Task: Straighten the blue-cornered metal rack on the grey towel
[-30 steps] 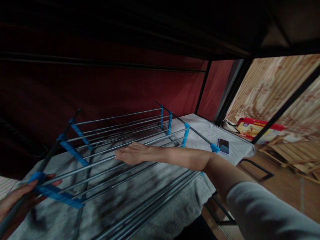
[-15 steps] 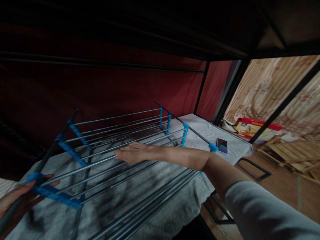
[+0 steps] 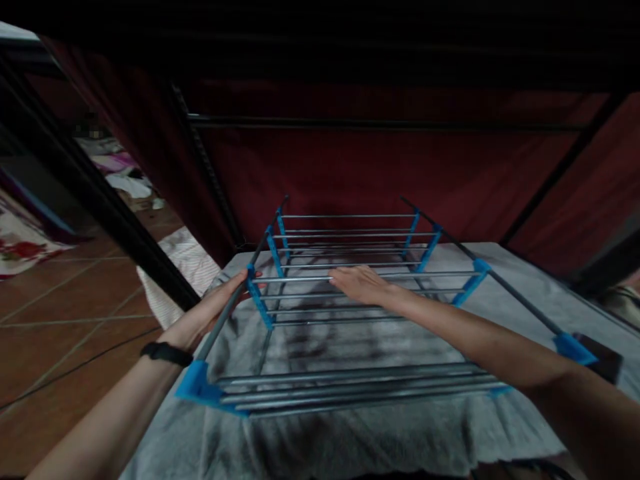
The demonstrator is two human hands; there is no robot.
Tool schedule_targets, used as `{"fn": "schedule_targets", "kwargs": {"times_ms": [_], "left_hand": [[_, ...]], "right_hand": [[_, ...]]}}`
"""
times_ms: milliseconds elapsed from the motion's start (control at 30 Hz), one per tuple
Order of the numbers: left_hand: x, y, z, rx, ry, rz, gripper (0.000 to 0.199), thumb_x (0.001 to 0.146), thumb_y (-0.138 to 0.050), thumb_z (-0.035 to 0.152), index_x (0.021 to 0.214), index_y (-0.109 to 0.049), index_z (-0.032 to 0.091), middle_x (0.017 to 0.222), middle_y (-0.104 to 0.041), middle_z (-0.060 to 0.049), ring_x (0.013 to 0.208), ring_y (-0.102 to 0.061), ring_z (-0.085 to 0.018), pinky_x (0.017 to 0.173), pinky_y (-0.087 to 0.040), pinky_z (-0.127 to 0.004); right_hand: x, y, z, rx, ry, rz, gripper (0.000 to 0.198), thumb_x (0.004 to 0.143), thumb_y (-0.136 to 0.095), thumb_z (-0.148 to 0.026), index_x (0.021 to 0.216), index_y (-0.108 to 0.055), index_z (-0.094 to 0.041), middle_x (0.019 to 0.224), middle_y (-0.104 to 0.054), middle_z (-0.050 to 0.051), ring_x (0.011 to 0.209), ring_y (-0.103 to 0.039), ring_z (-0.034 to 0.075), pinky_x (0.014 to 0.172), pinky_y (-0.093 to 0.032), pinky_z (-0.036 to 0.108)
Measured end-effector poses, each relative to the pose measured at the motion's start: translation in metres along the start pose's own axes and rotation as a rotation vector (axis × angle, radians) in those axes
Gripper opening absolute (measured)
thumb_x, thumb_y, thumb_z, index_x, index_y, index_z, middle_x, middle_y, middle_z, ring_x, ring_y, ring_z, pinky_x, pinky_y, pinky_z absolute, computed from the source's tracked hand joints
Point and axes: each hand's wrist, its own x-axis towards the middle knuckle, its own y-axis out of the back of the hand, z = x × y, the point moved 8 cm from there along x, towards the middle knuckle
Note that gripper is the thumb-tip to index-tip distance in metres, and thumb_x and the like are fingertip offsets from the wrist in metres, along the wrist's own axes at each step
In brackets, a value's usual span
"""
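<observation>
A metal rack (image 3: 350, 313) with grey rods and blue plastic joints lay across a grey blanket (image 3: 325, 440) on a bed, under a dark upper frame. The left hand (image 3: 210, 313) had its fingers wrapped around the rack's left side pole. The right hand (image 3: 363, 285) rested flat, fingers extended, on a rod near the rack's middle, gripping nothing. A dark red curtain (image 3: 380, 173) hung at the far side. A black band (image 3: 167, 353) circled the left wrist.

Black wristband (image 3: 167, 353); both forearms bare.
</observation>
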Motion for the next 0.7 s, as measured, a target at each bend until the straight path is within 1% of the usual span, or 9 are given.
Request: {"fn": "schedule_targets", "kwargs": {"times_ms": [100,267,400,567,700], "left_hand": [[0.002,0.000,0.000,0.006,0.007,-0.018,0.043,0.081,-0.078,0.046,0.111,-0.071,0.017,0.100,-0.077,-0.014,0.094,-0.074,-0.029,0.078,-0.065,-0.036],[0.011,0.007,0.003,0.038,-0.026,0.005,0.040,0.080,-0.080,0.045,0.108,-0.072,0.017,0.102,-0.076,-0.014,0.092,-0.074,-0.026,0.074,-0.064,-0.032],[0.015,0.009,0.002,0.066,-0.022,-0.013,0.043,0.079,-0.080,0.047,0.109,-0.071,0.018,0.104,-0.076,-0.014,0.092,-0.074,-0.027,0.074,-0.063,-0.034],[0.017,0.010,0.000,0.099,-0.011,-0.037,0.046,0.079,-0.078,0.051,0.111,-0.071,0.018,0.105,-0.075,-0.014,0.091,-0.074,-0.027,0.074,-0.062,-0.034],[0.019,0.010,0.000,0.109,-0.012,-0.045,0.046,0.081,-0.076,0.052,0.113,-0.071,0.019,0.103,-0.075,-0.012,0.084,-0.073,-0.024,0.072,-0.060,-0.032]], "right_hand": [[-0.001,0.000,-0.001,-0.008,-0.013,-0.012,0.034,0.111,-0.029,-0.035,0.117,-0.059,-0.021,0.113,-0.068,0.007,0.097,-0.066,0.021,0.070,-0.039,0.027],[0.000,-0.002,0.000,0.025,-0.021,-0.015,0.030,0.111,-0.033,-0.031,0.114,-0.061,-0.020,0.111,-0.068,0.006,0.101,-0.065,0.020,0.074,-0.040,0.026],[0.001,-0.001,0.002,0.070,-0.007,-0.009,0.029,0.110,-0.034,-0.030,0.114,-0.061,-0.021,0.111,-0.069,0.005,0.100,-0.065,0.019,0.075,-0.039,0.026],[0.004,-0.002,0.007,0.126,-0.018,-0.065,0.031,0.110,-0.033,-0.035,0.112,-0.062,-0.023,0.105,-0.070,0.003,0.096,-0.065,0.019,0.072,-0.037,0.026],[0.007,-0.002,0.010,0.138,-0.019,-0.100,0.030,0.110,-0.035,-0.034,0.106,-0.062,-0.023,0.097,-0.069,0.001,0.088,-0.064,0.017,0.069,-0.034,0.025]]}}
